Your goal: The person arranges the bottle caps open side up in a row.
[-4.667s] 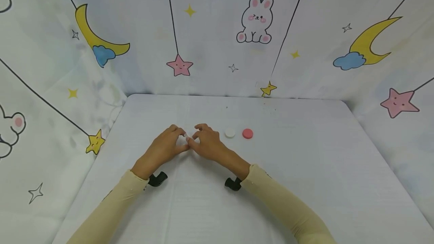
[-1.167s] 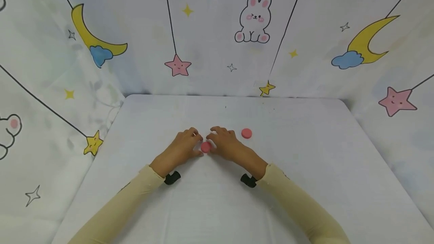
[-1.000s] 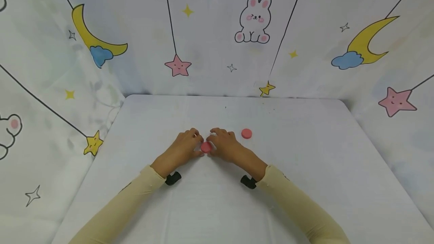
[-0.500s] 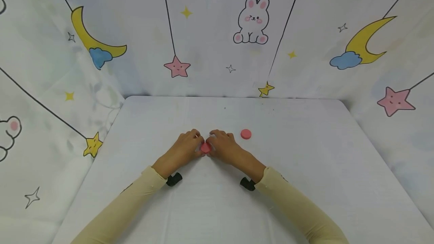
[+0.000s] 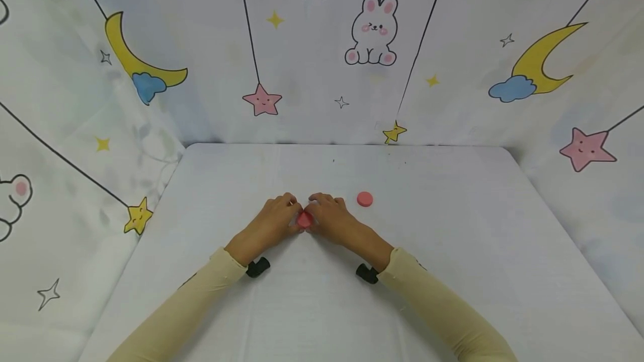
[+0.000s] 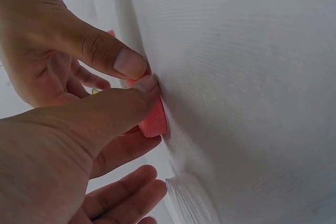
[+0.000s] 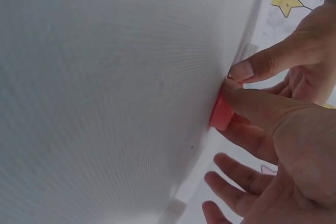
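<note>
Both hands meet over a small red ribbed cap (image 5: pixel 304 219) low on the white table, near its middle. My left hand (image 5: pixel 274 219) pinches the cap from the left, its thumb lying along the near side in the left wrist view. From the right, my right hand (image 5: pixel 329 218) pinches the same cap (image 7: pixel 222 111), thumb on the near side and forefinger behind; its other fingers are spread loosely. A clear, threaded container (image 6: pixel 191 199) shows beside the left hand's outer fingers in the left wrist view; that hand hides it in the head view.
A second red cap (image 5: pixel 364 199) lies on the white table (image 5: pixel 427 228) to the right of my right hand. Behind and at both sides hangs a white cloth (image 5: pixel 312 49) printed with stars, moons and a rabbit.
Earlier both hands pinched a small pale thing farther left, and a white disc lay beside the right-hand red cap. That disc is gone from view; both hands have closed in on a red cap.
</note>
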The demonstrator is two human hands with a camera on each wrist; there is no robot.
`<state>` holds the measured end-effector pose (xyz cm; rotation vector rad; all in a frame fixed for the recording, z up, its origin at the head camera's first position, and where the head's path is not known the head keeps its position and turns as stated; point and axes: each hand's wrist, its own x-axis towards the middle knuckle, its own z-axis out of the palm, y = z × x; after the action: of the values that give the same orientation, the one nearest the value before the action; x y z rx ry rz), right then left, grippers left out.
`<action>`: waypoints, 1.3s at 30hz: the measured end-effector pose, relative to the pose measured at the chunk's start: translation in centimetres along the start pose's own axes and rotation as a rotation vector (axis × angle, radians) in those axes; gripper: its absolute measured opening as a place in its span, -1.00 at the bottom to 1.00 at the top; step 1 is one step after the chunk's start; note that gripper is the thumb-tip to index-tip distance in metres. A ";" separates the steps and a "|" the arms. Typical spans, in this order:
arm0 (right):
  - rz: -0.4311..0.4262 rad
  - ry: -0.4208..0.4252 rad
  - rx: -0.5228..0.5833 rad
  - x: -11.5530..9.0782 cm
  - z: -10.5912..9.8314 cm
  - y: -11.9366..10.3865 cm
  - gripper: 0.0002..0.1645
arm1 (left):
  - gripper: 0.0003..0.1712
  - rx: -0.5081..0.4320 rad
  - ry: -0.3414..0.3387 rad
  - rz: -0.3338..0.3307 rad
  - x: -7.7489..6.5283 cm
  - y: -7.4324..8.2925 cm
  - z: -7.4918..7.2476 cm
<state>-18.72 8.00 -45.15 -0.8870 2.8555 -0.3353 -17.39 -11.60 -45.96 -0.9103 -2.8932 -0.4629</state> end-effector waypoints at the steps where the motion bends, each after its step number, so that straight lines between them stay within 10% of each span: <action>1: -0.001 -0.002 -0.001 0.0 0.0 0.0 -0.53 | -0.62 -0.004 -0.003 -0.003 0.0 0.0 0.0; 13: 0.058 0.098 0.066 -0.7 -1.6 -0.3 -0.58 | -0.54 -0.078 -0.059 -0.107 -0.1 -0.7 -0.5; 39: 0.155 0.166 0.339 -0.5 -1.5 -0.4 -0.47 | -0.46 -0.057 0.092 -0.041 0.5 -0.3 -0.5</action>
<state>-18.35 8.20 -43.58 -0.5948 2.8610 -0.8780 -17.93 -11.71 -45.45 -0.8152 -2.8340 -0.5768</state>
